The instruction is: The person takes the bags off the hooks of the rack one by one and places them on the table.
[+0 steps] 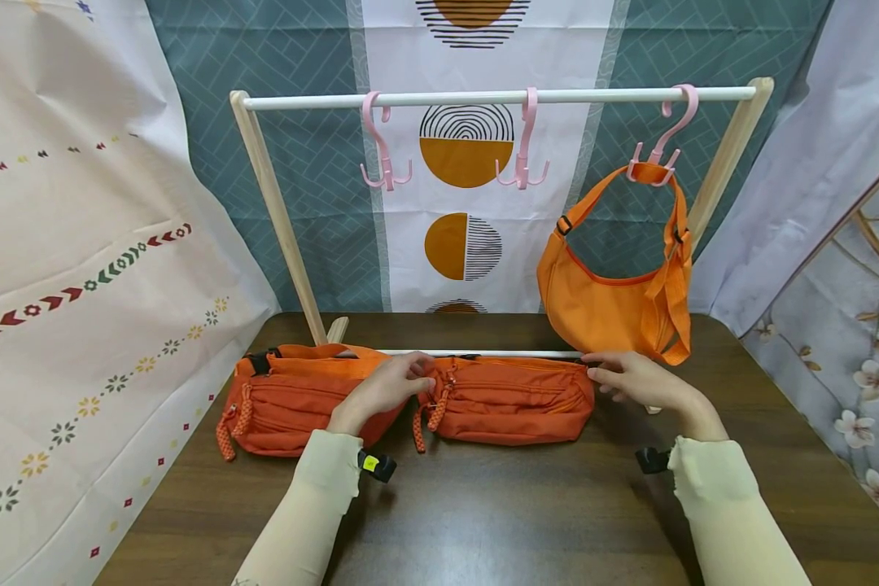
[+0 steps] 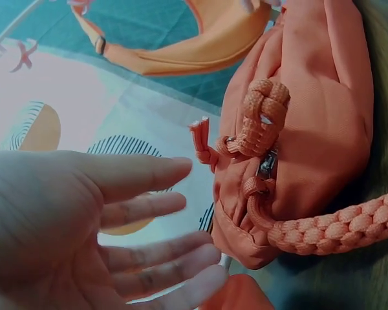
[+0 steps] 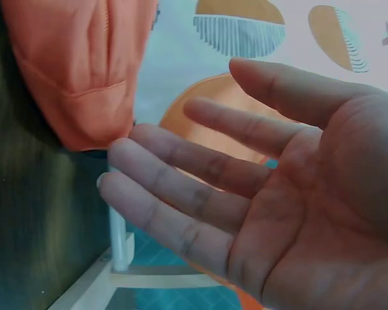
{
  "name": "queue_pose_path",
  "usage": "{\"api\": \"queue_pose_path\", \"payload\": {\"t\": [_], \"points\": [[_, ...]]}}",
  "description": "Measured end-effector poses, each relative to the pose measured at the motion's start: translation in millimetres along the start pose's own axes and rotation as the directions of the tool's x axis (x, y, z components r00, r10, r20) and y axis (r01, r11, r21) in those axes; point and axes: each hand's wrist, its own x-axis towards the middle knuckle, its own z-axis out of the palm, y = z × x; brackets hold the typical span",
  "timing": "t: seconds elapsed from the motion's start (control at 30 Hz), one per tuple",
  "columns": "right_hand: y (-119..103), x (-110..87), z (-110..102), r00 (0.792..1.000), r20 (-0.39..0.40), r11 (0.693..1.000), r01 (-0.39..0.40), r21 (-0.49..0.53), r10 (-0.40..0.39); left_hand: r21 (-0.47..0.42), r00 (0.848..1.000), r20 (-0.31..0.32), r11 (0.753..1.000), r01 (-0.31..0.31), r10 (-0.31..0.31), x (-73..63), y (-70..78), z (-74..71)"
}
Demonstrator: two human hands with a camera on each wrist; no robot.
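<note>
A red-orange waist bag (image 1: pixel 516 400) with zips and braided cord pulls lies on the table between my two hands. My left hand (image 1: pixel 390 381) is at its left end, fingers extended and slightly bent. In the left wrist view, the thumb and fingers stand apart beside the bag's braided zip pull (image 2: pixel 336 226), with nothing in the palm. My right hand (image 1: pixel 640 381) is at the bag's right end. The right wrist view shows its fingers nearly straight, fingertips right at the bag's lower corner (image 3: pixel 100 123). A second red-orange waist bag (image 1: pixel 293 411) with a black buckle lies to the left, partly behind my left forearm.
Behind the bags stands a rack with wooden legs (image 1: pixel 282 220) and a white top rail (image 1: pixel 447 99). Pink hooks (image 1: pixel 384 159) hang from the rail. An orange shoulder bag (image 1: pixel 593 301) hangs on the right hook (image 1: pixel 674 130). Patterned cloth (image 1: pixel 73 342) encloses the wooden table (image 1: pixel 513 521).
</note>
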Motion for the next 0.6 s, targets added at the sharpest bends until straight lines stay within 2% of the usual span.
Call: {"api": "queue_pose_path", "payload": {"t": [0.17, 0.33, 0.47, 0.6], "points": [[-7, -1.1, -2, 0.996, -0.041, 0.997, 0.080, 0.018, -0.079, -0.040, 0.995, -0.068, 0.996, -0.081, 0.078, -0.2, 2.2, -0.1], [-15, -2.8, -2, 0.983, -0.114, 0.987, 0.149, 0.051, -0.143, -0.098, 0.977, -0.145, 0.981, -0.170, 0.155, 0.0, 6.7, 3.3], [-21, -4.2, -2, 0.965, -0.191, 0.978, 0.194, 0.074, -0.177, -0.138, 0.962, -0.180, 0.962, -0.234, 0.208, 1.8, 9.1, 7.8], [-28, -6.6, -4, 0.935, -0.280, 0.968, 0.245, 0.061, -0.218, -0.175, 0.944, -0.203, 0.939, -0.297, 0.261, 4.8, 11.8, 10.5]]}}
